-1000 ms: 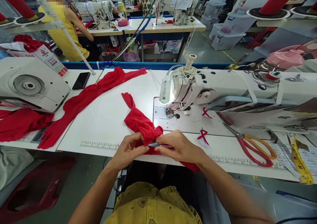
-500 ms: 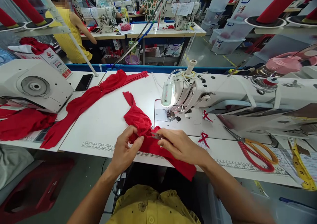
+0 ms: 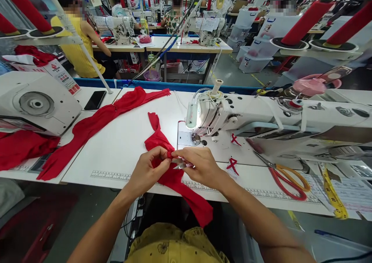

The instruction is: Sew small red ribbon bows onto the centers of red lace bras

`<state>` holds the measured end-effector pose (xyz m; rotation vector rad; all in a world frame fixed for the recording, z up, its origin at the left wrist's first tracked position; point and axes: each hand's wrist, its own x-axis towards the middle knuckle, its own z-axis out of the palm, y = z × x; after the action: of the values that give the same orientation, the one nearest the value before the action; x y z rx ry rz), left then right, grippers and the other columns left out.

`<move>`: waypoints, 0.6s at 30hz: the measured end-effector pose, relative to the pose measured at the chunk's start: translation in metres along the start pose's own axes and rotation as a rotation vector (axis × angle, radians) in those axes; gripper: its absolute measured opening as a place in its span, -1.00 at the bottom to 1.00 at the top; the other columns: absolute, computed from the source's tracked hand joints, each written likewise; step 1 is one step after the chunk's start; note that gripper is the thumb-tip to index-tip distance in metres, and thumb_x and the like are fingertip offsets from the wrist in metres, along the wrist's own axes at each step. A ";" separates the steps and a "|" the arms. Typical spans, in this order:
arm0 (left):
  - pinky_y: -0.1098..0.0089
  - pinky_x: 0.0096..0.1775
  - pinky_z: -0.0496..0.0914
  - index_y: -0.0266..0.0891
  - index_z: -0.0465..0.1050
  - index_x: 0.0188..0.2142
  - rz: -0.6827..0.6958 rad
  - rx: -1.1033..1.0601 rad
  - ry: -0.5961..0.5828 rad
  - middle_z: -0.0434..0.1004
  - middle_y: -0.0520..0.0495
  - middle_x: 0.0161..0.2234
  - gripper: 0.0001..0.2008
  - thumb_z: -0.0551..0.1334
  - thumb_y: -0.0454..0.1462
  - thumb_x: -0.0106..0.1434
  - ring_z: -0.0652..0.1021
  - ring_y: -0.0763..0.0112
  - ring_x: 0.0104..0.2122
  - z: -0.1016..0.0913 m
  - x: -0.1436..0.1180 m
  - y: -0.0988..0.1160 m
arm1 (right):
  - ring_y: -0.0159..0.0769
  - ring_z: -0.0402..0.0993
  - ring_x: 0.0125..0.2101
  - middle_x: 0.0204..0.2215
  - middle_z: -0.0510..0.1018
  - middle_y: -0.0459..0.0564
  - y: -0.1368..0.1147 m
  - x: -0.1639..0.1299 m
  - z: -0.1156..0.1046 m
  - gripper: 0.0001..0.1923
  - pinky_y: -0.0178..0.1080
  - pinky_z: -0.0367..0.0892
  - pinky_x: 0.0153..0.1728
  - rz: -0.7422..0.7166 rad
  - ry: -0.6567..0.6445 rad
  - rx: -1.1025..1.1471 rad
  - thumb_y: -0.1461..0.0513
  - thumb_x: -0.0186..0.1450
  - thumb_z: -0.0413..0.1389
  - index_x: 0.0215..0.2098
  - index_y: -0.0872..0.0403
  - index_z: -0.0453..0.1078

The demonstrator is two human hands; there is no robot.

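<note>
The red fabric piece (image 3: pixel 162 142) is held at the lower middle of the frame, at the front edge of the white counter (image 3: pixel 128 139); one end lies up the counter toward the sewing machine (image 3: pixel 221 111), the other hangs over the edge below the hands. The left hand (image 3: pixel 149 168) is closed in a pinch on the cloth. The right hand (image 3: pixel 199 164) is closed around small metal snips (image 3: pixel 179 163), whose tips meet the cloth at the left fingertips.

Clear plastic bins (image 3: pixel 250 61) are stacked on the floor at the upper right; their contents cannot be made out. A purple tub (image 3: pixel 151 75) stands under the far table, its contents unclear.

A long red garment (image 3: pixel 99 119) lies across the counter at the left, beside a black phone (image 3: pixel 95 99) and a second white machine (image 3: pixel 35 104). Orange-handled scissors (image 3: pixel 286 175) and a yellow tape measure (image 3: pixel 333 195) lie at the right. Two small red ribbon scraps (image 3: pixel 232 165) lie by the machine bed. Red thread cones (image 3: pixel 306 20) stand at the upper right.

Other people are seated at machines in the upper left background. The snips are mostly covered by the right hand.
</note>
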<state>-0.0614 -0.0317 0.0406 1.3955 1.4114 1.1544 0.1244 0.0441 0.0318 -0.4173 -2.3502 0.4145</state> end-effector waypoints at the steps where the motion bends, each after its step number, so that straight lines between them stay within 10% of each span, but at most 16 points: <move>1: 0.46 -0.34 0.29 -0.23 0.38 -0.39 0.000 0.015 -0.005 0.39 0.05 -0.43 -0.88 0.22 -0.26 0.27 0.37 0.47 -0.41 0.000 0.000 0.000 | -0.39 0.41 -0.48 -0.42 0.59 -0.09 0.000 0.000 0.000 -0.69 -0.33 0.18 -0.45 -0.003 -0.010 -0.013 0.42 0.25 -0.01 -0.09 0.06 0.38; 8: 0.48 -0.47 0.14 -0.23 0.29 -0.46 -0.038 0.080 -0.086 0.28 0.10 -0.51 -0.84 0.21 -0.29 0.23 0.27 0.52 -0.50 0.001 0.004 -0.001 | -0.43 0.27 -0.54 -0.52 0.47 -0.14 0.002 0.001 0.003 -0.89 -0.34 0.07 -0.49 0.026 -0.069 0.008 0.36 0.26 0.02 -0.28 0.08 0.35; 18: 0.45 -0.47 0.00 -0.22 0.22 -0.48 -0.168 -0.181 -0.250 0.13 0.14 -0.54 -0.86 0.17 -0.29 0.18 0.11 0.53 -0.51 0.004 0.012 -0.024 | -0.51 0.04 -0.58 -0.60 0.18 -0.25 0.014 0.002 0.016 -0.94 -0.40 0.05 -0.55 0.429 -0.198 0.586 0.31 0.21 0.05 -0.44 0.07 0.27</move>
<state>-0.0644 -0.0191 0.0168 1.2216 1.1918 0.9392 0.1146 0.0545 0.0167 -0.6092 -2.1729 1.3548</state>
